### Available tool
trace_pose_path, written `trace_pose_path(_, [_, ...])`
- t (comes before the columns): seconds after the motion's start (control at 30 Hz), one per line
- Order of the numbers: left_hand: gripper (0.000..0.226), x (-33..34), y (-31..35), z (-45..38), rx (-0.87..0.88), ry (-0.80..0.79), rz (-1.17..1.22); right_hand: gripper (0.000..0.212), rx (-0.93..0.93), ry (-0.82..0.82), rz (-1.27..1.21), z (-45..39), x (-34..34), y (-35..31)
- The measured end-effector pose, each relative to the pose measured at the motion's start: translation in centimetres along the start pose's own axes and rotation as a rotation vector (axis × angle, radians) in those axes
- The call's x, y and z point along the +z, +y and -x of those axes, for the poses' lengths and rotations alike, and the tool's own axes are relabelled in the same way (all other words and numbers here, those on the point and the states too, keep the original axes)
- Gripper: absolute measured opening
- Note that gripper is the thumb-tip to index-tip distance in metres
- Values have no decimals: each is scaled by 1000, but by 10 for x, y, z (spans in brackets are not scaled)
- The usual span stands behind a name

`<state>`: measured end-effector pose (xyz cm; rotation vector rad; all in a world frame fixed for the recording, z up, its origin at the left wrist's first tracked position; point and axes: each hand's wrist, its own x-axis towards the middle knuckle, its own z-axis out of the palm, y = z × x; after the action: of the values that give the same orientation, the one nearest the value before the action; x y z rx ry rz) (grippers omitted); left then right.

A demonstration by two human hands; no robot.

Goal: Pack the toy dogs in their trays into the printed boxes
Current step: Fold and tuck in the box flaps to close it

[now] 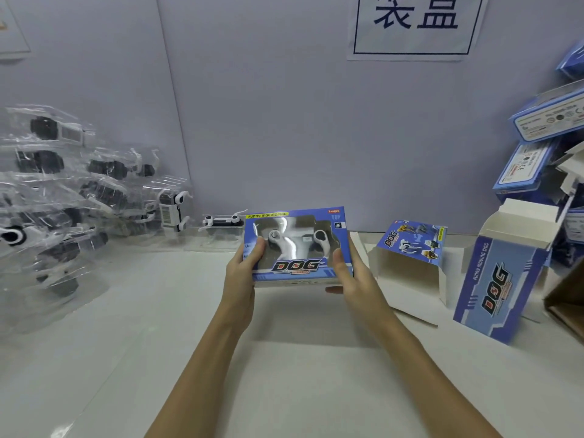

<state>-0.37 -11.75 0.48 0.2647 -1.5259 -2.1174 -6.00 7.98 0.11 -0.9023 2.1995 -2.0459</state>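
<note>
From the head camera, both hands hold a blue printed box (297, 246) up above the white counter (158, 358), window side facing the viewer. The left hand (241, 270) grips the box's left edge with its thumb laid across the front; the right hand (346, 273) grips the right edge, thumb on the front and fingers curled round behind. Through the clear window a white and black toy dog (295, 245) shows inside, and the word DOG is printed along the lower front.

To the left, a heap of clear plastic trays (63, 197) with more toy dogs in them rests on the counter against the pale wall (284, 121). One more tray with a dog (221, 230) sits alone just left of the held box, near the wall.

To the right of the hands an open box (407, 263) lies on its side with its white inside and flaps showing. Further right a second open box (502, 276) stands tilted, its top flaps up. Behind it, at the right edge, a stack of closed blue boxes (537, 147) leans against the wall. A paper sign (414, 25) with large characters is stuck to the wall above. A brown cardboard corner (565, 298) shows at the far right.
</note>
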Motion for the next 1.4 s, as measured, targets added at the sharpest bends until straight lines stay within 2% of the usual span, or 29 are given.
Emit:
trace_pose_path(0.1, [48, -12, 4, -3, 12, -12, 22, 47, -46, -38, 49, -2, -5, 2])
trace_pose_path(0.17, [48, -18, 5, -5, 23, -31, 40, 41, -48, -3, 31, -2, -6, 3])
trace_pose_path(0.37, [51, -11, 0, -7, 65, -119, -63, 70, 163, 75, -133, -5, -19, 2])
trace_pose_path(0.47, [44, -4, -2, 1, 37, -96, -75, 63, 40, 9, -98, -5, -34, 3])
trace_pose_path(0.53, [63, -2, -2, 4, -26, -67, 54, 76, -99, -32, 21, -3, -38, 4])
trace_pose_path(0.57, [70, -4, -2, 4, -17, -61, 99, 80, -164, -45, 93, -2, -38, 3])
trace_pose_path(0.63, [67, -5, -2, 4, 64, -41, 127, 79, -263, -39, 193, -2, -35, 3])
trace_pose_path(0.7, [69, -7, 0, 4, 121, -18, 96, 81, -290, -22, 245, -4, -34, 3])
trace_pose_path(0.77, [73, -9, -2, 0, 156, 8, 31, 85, -229, -30, 218, -4, -36, 1])
trace_pose_path(0.87, [50, -12, 0, -2, 163, 5, -64, 89, -24, -4, 47, -5, -38, -6])
trace_pose_path(0.93, [48, -11, 1, -3, 131, -33, -52, 92, 111, -19, -47, -4, -41, -8])
trace_pose_path(1.07, [54, -10, 1, -2, 77, -72, -57, 57, 270, -278, -102, 2, -50, -15])
trace_pose_path(1.13, [60, -9, 3, -1, 58, -58, -11, 47, 280, -310, -71, 6, -54, -24])
trace_pose_path(1.2, [71, -12, 4, -2, 56, -3, 104, 44, 236, -238, -126, 7, -59, -35])
trace_pose_path(1.27, [76, -18, 3, -6, 60, 64, 187, 47, 108, -72, -260, 10, -61, -49])
trace_pose_path(1.33, [77, -19, 1, -9, 71, 47, 133, 55, -92, 208, -466, 11, -59, -64])
trace_pose_path(1.4, [74, -14, -2, -9, 61, 8, 56, 75, -263, 529, -648, 15, -57, -78])
